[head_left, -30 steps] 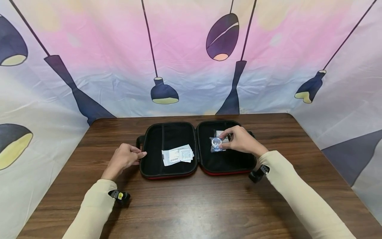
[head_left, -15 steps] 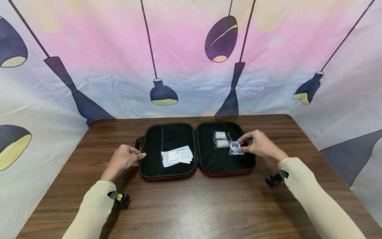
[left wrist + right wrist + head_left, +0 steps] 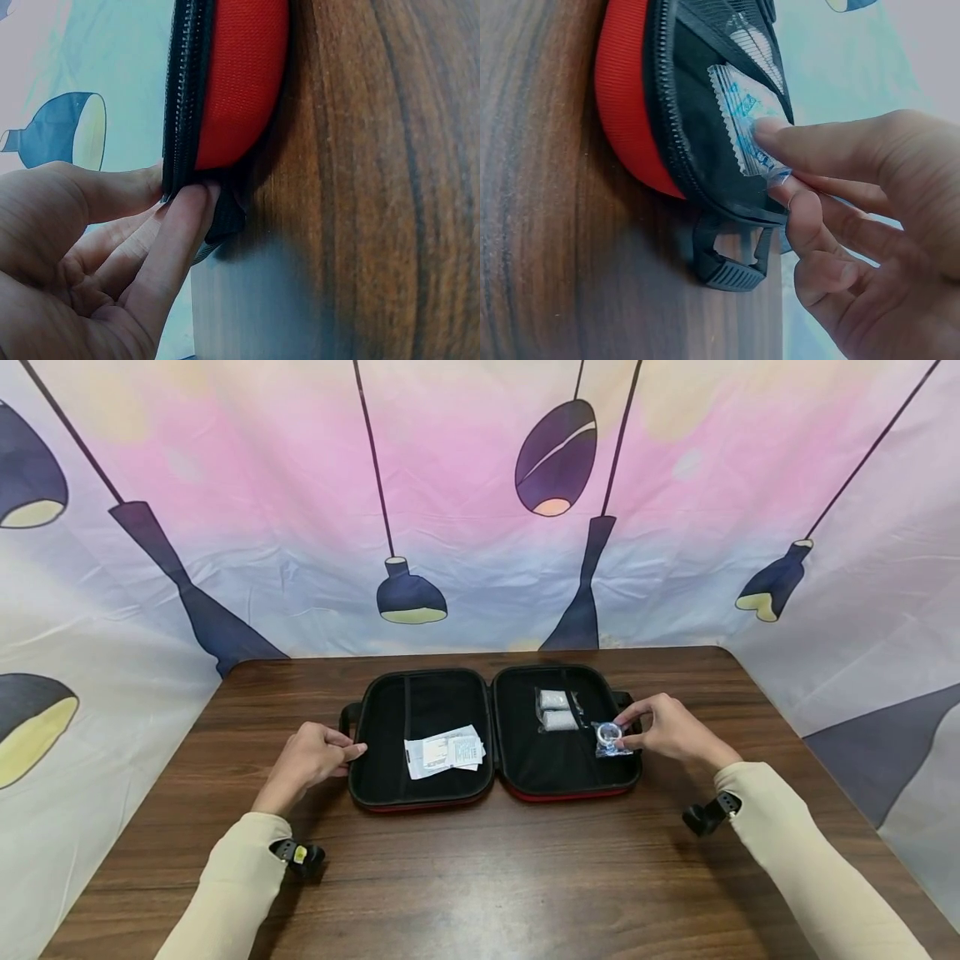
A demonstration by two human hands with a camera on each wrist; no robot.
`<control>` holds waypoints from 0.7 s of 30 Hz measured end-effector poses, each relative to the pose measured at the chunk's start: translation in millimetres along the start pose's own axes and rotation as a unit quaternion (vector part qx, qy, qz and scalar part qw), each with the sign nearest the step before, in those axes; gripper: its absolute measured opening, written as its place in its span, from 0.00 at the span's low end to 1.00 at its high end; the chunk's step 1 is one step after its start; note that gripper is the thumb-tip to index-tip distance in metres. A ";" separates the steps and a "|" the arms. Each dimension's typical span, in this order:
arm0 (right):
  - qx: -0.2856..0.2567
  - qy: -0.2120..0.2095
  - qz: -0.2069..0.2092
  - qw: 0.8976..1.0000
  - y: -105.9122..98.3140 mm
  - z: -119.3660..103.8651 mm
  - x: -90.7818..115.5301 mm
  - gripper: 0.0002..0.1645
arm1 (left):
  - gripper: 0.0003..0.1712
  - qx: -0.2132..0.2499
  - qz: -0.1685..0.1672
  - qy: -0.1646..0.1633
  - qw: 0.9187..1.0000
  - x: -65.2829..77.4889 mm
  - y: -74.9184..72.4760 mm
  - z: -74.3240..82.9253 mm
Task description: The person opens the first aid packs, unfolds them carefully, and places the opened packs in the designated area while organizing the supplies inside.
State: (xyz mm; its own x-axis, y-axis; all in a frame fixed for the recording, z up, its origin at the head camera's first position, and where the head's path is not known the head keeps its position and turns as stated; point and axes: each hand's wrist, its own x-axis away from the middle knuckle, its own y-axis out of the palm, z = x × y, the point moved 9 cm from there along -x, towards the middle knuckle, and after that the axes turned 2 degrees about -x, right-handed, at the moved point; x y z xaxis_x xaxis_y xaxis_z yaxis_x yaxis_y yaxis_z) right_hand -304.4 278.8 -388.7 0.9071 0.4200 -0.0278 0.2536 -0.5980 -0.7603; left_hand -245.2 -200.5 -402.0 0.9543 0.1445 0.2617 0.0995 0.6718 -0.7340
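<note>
Gripping a black-and-red fabric case (image 3: 536, 768) at left: left hand (image 3: 309, 755); pinching a clear-plastic-wrapped white ring (image 3: 608, 742) at right: right hand (image 3: 666, 727).

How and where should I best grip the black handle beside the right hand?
Probably by the outer bar of the black handle, coming from the person's right: it forms a loop projecting from the case, with an open gap for hooking through.

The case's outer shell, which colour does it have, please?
Red; the shell shows best in the left wrist view.
</note>
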 end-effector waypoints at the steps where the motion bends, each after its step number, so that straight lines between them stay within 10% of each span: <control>1: 0.002 0.000 -0.001 1.000 1.1 0.2 -0.1 0.15 | 0.25 0.000 0.000 -0.001 1.000 0.1 -0.2 -0.2; 21: 0.036 0.010 -0.013 0.999 22.7 -2.5 -5.9 0.12 | 0.26 0.002 -0.004 -0.003 1.000 0.0 0.2 -1.2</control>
State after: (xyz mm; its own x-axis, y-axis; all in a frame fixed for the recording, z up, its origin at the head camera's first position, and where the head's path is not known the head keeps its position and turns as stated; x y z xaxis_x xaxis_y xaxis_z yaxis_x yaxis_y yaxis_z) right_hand -303.2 261.1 -404.1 0.9069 0.4213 0.0046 0.2532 -0.5363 -0.8051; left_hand -244.8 -201.3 -402.9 0.9517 0.1432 0.2716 0.1062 0.6765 -0.7287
